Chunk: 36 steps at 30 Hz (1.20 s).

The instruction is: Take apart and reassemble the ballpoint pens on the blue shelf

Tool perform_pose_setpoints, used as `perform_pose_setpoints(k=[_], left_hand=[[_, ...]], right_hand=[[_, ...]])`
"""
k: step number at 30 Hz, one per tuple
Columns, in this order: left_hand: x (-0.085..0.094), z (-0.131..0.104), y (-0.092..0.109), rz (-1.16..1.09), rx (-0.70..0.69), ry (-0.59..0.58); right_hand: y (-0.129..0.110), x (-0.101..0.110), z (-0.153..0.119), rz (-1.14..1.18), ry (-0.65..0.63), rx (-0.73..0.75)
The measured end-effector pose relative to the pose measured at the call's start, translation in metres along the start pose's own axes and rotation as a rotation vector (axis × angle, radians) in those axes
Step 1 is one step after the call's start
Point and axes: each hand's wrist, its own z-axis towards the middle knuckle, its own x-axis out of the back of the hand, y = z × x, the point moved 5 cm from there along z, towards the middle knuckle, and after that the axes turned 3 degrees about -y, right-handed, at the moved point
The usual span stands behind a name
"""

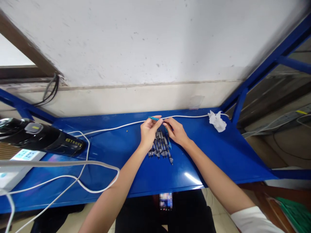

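Observation:
A light-blue pen [153, 118] sticks out of my left hand [148, 132], whose thumb and fingers are closed on it. My right hand [177, 132] is close beside, its thumb and fingers pinched together near the left fingertips. What the right fingers hold is too small and too covered to make out. Just below both hands, several dark pens with clear grips [159, 145] lie side by side on the blue table [136, 174]. Another blue pen [169, 141] rests along the right side of this row, partly hidden under my right hand.
A black bottle [43, 137] stands at the left beside a white power strip [26, 158]. A white cable [116, 128] crosses behind my hands, and more cable loops [97, 191] hang at the left. Crumpled tissue [217, 121] lies back right. Blue frame bars [239, 105] border the table.

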Motion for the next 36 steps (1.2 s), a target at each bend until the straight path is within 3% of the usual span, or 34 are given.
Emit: perform_pose_setpoints(k=[14,31,36], left_hand=[[-0.011,-0.001,0.004,-0.105,0.017,-0.07],[-0.008,-0.002,0.002,-0.178,0.038,-0.028],[-0.009,-0.004,0.003,-0.16,0.035,-0.04]], right_hand=[[0.007,0.006,-0.003,0.008,0.043,-0.072],[0.002,0.013,-0.002,0.105,0.143,-0.093],[0.005,0.014,-0.002,0.242,0.15,-0.205]])
